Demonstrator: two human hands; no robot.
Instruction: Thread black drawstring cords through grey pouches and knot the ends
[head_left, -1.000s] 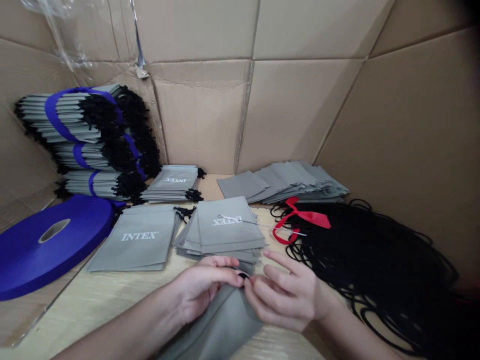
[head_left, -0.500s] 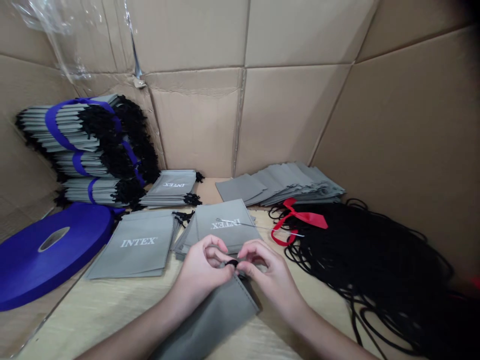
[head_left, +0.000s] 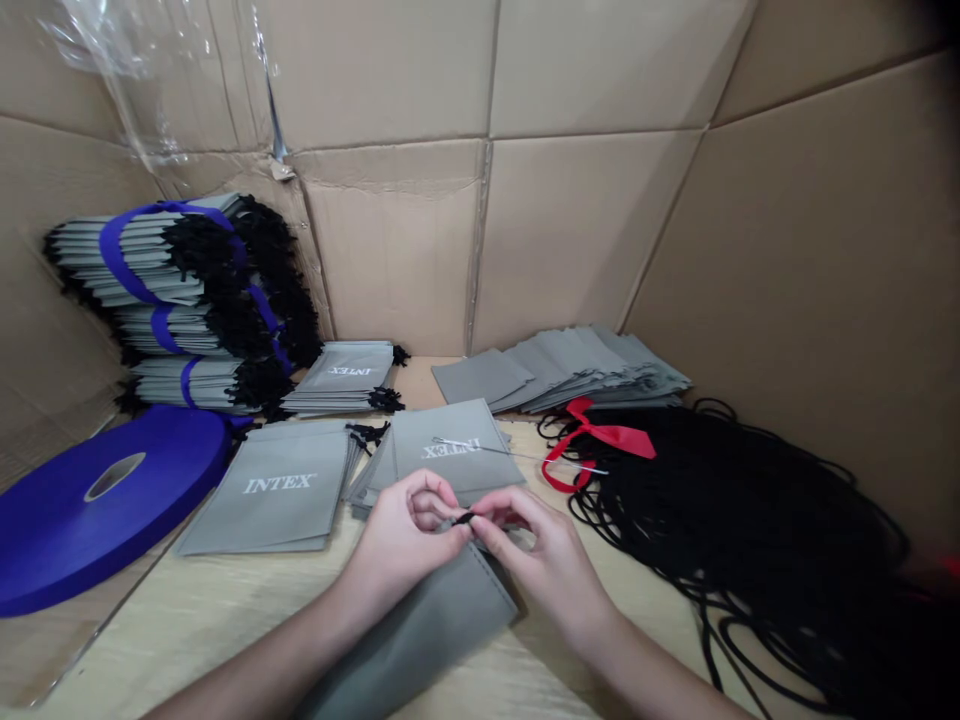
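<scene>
Between my fingertips is a short piece of black cord at the top corner of a grey fabric pouch. My left hand pinches the cord with thumb and fingers, and the pouch hangs below it toward me. From the other side my right hand pinches the same cord, its fingertips close against the left ones. The exact shape of the cord is partly hidden by the fingers. Just beyond my hands lies a stack of grey INTEX pouches with a thin metal threading needle on top.
To the right spreads a heap of black cords with a red ribbon. Plain grey pouches lie behind. Leftward are corded INTEX pouches, a purple ribbon roll and strapped pouch bundles. Cardboard walls enclose the table.
My right fingertips have moved slightly left and up and closed onto the cord against my left hand. The pouch has barely shifted.
</scene>
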